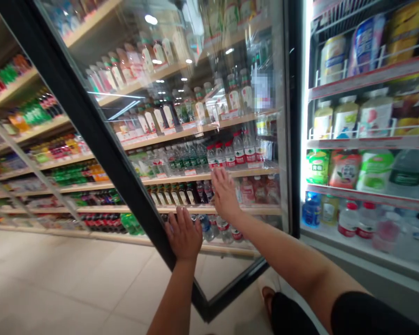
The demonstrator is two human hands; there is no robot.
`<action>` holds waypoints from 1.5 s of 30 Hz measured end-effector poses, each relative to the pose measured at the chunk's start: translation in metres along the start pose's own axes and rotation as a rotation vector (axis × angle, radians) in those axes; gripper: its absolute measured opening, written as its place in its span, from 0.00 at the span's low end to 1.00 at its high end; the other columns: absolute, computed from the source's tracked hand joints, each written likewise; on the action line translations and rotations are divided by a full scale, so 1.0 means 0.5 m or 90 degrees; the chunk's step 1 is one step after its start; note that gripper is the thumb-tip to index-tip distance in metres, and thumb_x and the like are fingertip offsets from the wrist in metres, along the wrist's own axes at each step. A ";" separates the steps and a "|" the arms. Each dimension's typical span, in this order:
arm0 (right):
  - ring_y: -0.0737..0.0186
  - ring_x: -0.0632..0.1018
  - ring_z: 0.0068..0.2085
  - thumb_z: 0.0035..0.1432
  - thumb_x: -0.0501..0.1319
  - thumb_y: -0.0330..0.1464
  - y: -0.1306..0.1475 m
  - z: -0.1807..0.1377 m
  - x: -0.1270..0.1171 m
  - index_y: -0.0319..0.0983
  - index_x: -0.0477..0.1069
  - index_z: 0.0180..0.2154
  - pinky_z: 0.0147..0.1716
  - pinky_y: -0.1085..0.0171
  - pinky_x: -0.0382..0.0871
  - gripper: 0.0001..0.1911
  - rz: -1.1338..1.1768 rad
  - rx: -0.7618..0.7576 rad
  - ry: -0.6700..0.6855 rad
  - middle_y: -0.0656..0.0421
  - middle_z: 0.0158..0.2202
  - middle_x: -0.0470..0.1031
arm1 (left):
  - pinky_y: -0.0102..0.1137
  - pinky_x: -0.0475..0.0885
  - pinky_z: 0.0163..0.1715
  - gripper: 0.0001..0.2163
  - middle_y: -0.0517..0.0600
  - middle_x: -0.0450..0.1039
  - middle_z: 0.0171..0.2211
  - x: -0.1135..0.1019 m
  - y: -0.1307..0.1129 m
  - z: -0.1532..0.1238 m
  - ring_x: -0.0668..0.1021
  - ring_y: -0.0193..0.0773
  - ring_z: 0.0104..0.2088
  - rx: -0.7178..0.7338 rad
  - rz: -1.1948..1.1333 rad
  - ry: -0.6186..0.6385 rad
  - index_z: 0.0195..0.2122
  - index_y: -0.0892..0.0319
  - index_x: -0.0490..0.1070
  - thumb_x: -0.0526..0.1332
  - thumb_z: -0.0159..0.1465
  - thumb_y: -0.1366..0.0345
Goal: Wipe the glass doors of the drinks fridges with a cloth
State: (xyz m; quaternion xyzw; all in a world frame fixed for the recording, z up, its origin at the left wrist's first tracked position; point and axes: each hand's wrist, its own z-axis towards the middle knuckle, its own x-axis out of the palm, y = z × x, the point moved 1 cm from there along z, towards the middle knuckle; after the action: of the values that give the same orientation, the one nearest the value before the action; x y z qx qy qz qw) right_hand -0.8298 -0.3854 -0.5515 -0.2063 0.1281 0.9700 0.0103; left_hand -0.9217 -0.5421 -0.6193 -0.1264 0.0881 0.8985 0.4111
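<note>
A glass fridge door (230, 270) with a black frame stands swung open in front of me. My left hand (184, 235) lies against the frame's left upright, fingers stretched upward. Flat toward the glass, my right hand (226, 193) has its fingers extended; a cloth or anything else under the palm does not show. Neither hand holds a thing that I can see. Through the pane appear shelved bottles, among them red-capped water bottles (239, 149) just above my right hand.
To the right is the lit fridge interior, with drink bottles (345, 116) and cans on wire-fronted shelves (370, 77). Long wooden store shelves (70, 121) of bottled drinks run along the left. Pale floor tiles (73, 279) lie below. My shoe (268, 295) is near the door's lower corner.
</note>
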 end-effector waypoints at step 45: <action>0.56 0.53 0.73 0.64 0.46 0.25 -0.204 -0.140 0.020 0.41 0.57 0.69 0.69 0.45 0.53 0.32 0.144 0.316 -0.217 0.51 0.71 0.56 | 0.62 0.49 0.67 0.30 0.68 0.57 0.68 0.007 0.011 -0.001 0.54 0.62 0.71 -0.016 -0.030 0.008 0.69 0.64 0.56 0.60 0.68 0.60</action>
State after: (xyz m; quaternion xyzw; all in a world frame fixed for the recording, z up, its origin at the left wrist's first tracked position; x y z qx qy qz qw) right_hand -0.8038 -0.3047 -0.6424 -0.0168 0.3797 0.9246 -0.0264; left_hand -0.9278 -0.5433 -0.6205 -0.1395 0.0767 0.8888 0.4297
